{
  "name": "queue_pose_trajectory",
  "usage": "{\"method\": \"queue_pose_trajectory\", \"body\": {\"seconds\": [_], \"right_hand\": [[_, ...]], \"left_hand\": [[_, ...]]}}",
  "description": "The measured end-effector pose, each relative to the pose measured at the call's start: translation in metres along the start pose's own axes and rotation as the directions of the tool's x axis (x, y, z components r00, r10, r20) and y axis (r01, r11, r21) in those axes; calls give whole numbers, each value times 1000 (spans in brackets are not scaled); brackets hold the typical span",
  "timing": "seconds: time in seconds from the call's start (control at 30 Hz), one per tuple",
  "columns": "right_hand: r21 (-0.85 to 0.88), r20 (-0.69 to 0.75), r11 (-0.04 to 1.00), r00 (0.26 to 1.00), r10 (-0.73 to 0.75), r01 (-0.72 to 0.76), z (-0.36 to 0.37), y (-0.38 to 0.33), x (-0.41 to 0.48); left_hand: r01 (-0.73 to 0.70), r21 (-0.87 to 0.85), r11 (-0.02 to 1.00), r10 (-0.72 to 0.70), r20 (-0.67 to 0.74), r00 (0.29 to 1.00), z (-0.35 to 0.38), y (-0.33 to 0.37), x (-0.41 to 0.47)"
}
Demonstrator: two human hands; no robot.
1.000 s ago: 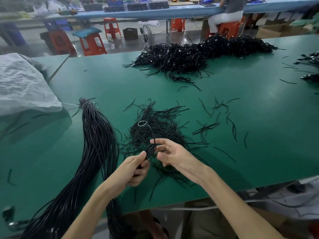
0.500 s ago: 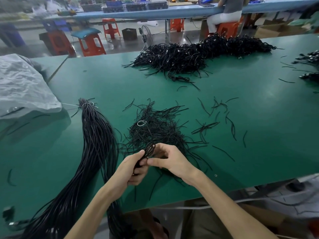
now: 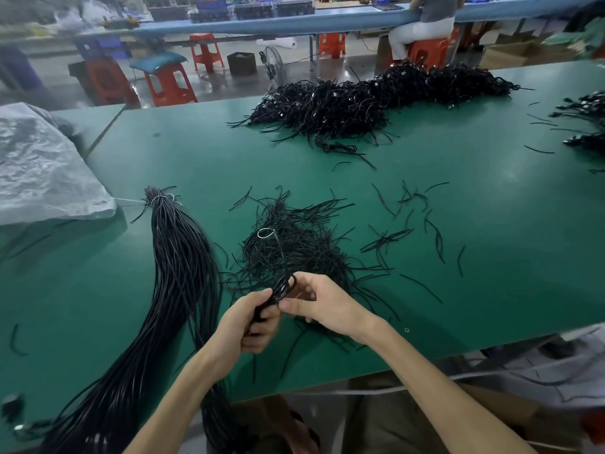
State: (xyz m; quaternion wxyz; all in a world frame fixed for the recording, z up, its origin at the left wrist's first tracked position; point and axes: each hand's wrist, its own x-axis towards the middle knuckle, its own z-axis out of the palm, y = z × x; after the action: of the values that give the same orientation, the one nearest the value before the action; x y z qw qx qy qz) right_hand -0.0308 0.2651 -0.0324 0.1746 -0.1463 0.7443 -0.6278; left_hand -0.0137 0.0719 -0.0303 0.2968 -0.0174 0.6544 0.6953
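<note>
My left hand (image 3: 248,322) grips a small coiled black cable (image 3: 284,287) just above the green table (image 3: 458,198), near its front edge. My right hand (image 3: 322,304) pinches the same coil from the right, thumb and fingers curled round its loops. Right behind both hands lies a loose heap of short black ties (image 3: 291,250) with a silver wire loop (image 3: 265,233) on top. A long bundle of black cables (image 3: 176,276), tied at its far end, runs from the table's middle left down over the front edge.
A big pile of coiled black cables (image 3: 370,103) lies at the far side. Scattered ties (image 3: 409,224) dot the table to the right. A clear plastic bag (image 3: 39,172) sits at the left. Orange stools (image 3: 167,83) and a seated person (image 3: 425,24) are beyond the table.
My right hand went from spread fingers to closing on the coil beside my left hand. Both hands stay over the near edge of the tie heap.
</note>
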Motion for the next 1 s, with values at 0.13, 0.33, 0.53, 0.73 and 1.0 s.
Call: {"method": "queue_pose_trajectory", "body": {"seconds": [0.13,0.33,0.53,0.73,1.0], "right_hand": [[-54,113,998,993,-18,24,-4,-4,0],[105,35,994,999,-23,19,-1,-2,-3],[107,-194,994,980,46,-25,9,3,-7],[71,-309,997,949,52,-32,22,0,-12],[-10,-264,1000,964,-3,1,6,-18,-14]], "left_hand": [[52,29,998,-53,37,998,0,2,-5],[69,47,997,-68,-23,997,6,2,0],[-45,-35,998,36,-218,975,19,-8,4],[-145,67,987,159,-314,936,29,-14,7],[-310,361,880,351,-53,935,-11,20,-16]]}}
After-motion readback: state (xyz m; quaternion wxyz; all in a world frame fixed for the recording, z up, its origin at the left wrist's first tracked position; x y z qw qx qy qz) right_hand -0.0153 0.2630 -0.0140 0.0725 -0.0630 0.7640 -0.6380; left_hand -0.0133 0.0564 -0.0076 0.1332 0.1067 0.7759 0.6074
